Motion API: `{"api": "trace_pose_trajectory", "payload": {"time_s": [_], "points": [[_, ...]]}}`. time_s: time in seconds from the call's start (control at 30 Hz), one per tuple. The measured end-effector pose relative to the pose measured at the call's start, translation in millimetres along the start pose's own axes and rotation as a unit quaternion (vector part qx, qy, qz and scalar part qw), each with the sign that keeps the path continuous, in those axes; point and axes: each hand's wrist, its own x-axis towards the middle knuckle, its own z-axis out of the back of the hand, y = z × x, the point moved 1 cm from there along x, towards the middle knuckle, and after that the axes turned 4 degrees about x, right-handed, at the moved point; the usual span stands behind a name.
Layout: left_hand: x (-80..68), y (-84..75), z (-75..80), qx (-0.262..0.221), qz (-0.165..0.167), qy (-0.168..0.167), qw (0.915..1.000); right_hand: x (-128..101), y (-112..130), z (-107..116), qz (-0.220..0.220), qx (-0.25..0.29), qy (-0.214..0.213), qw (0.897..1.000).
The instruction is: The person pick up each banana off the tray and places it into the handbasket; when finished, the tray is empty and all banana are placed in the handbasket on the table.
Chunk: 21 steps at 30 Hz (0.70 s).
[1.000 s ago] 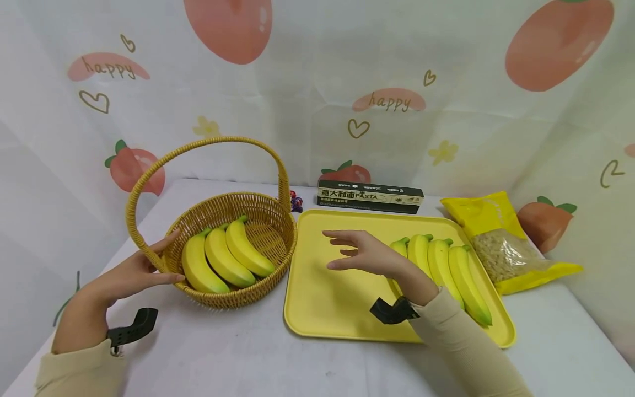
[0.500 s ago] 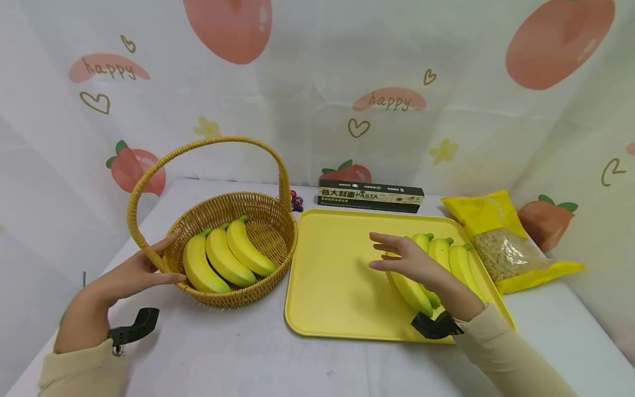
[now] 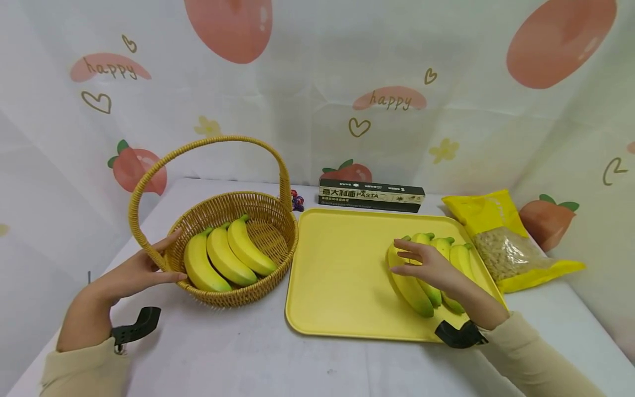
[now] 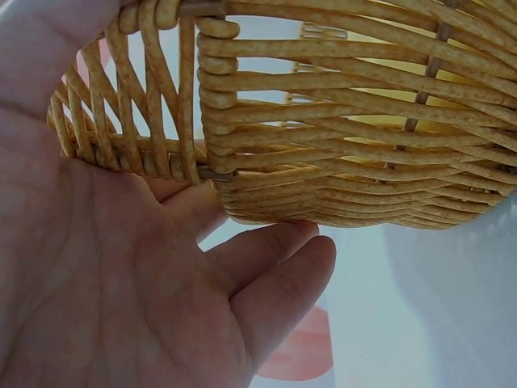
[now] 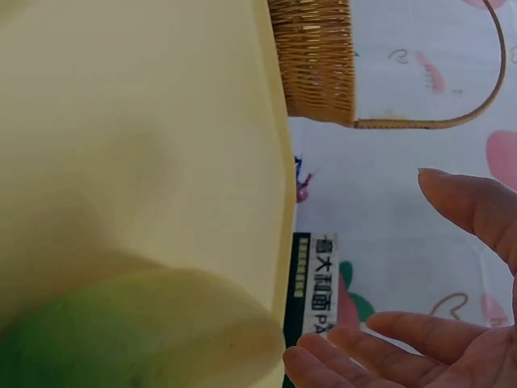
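Observation:
A wicker basket [image 3: 238, 298] with a tall handle stands on the left, with three bananas [image 3: 229, 258] inside. My left hand [image 3: 134, 275] holds its left rim near the foot of the handle; the left wrist view shows fingers [image 4: 279, 283] against the outside of the weave [image 4: 323, 153]. Over the right part of a yellow tray [image 3: 337, 275] lie several bananas [image 3: 410, 286]. My right hand [image 3: 431, 268] is above them, thumb and fingers apart, holding nothing; it partly hides them. One banana [image 5: 153, 331] is close up, blurred, in the right wrist view.
Behind the tray lies a dark pasta box [image 3: 369, 197]. Small wrapped candies [image 3: 297, 201] sit between it and the basket. A yellow bag of pasta [image 3: 506, 248] lies against the tray's right side. A printed curtain [image 3: 307, 110] hangs behind the white table [image 3: 248, 358].
My right hand has moved right across the tray, from its middle to over the leftmost bananas. The left hand and the basket have stayed in place.

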Motion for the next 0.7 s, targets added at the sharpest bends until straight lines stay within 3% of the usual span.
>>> {"api": "trace_pose_trajectory", "payload": {"time_s": [0.43,0.7], "points": [[0.6,-0.8,0.9,-0.001,0.003,0.002,1.0,-11,-14,3,-0.028,0.04,-0.024,0.999],[0.0,-0.9,0.1,0.002,-0.007,0.001,1.0,-2,-14,-9,-0.039,0.004,-0.025,0.999]]}}
